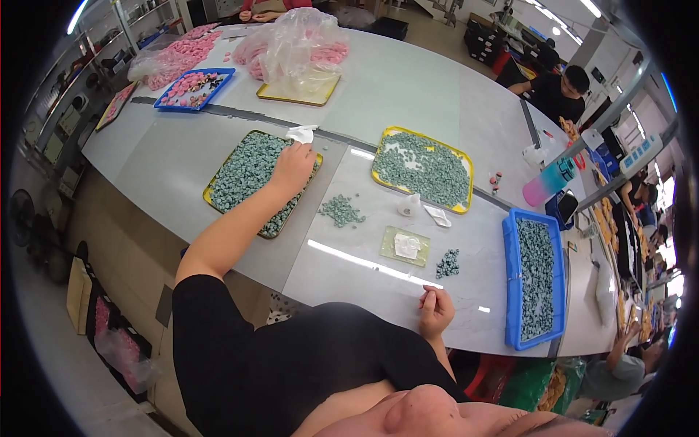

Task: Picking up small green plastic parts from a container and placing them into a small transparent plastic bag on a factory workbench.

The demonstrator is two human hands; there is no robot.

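My left hand [293,166] reaches over the far right edge of a yellow-rimmed tray [207,195] heaped with small grey-green pieces [251,171]. Its fingers close on a crumpled white tissue [301,134] by the tray's rim. Near the table's front edge, my right hand [436,312] is curled with thumb and fingers together; whatever they hold is too small to make out. Beyond it lie a small pile of dark green pieces [448,264] and a pale green square pad [393,253] with a folded white tissue [406,246] on top.
A second yellow tray [470,191] of green pieces stands farther back; a loose heap [342,210] lies between the trays. At right are a blue crate [514,291] and a pink-and-turquoise bottle [547,182]. Pink pieces in plastic bags [298,47] sit behind. Other people work around the table.
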